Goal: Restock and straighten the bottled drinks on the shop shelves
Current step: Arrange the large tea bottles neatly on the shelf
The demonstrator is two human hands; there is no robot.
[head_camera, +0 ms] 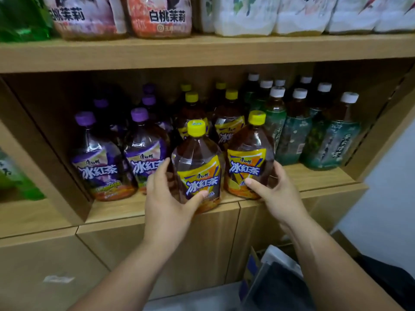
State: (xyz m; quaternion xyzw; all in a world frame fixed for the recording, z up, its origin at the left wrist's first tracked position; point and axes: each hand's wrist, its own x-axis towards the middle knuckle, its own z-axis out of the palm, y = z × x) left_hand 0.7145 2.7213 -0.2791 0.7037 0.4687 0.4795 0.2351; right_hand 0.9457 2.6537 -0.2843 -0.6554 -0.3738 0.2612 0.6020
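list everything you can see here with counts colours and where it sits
yellow-capped brown tea bottles: six, yellow labels, middle of lower shelf
purple-capped tea bottles: at least five, purple labels, lower shelf left
white-capped tea bottles: about eight, green labels, lower shelf right
pink-labelled big bottles: two, upper shelf
white-labelled bottles: several, upper shelf right
green bottle: one, upper shelf far left
wooden shelf unit: one, light brown
box: one, brown and blue, floor lower right
left hand: one, grips front-left yellow-capped bottle
right hand: one, grips front-right yellow-capped bottle
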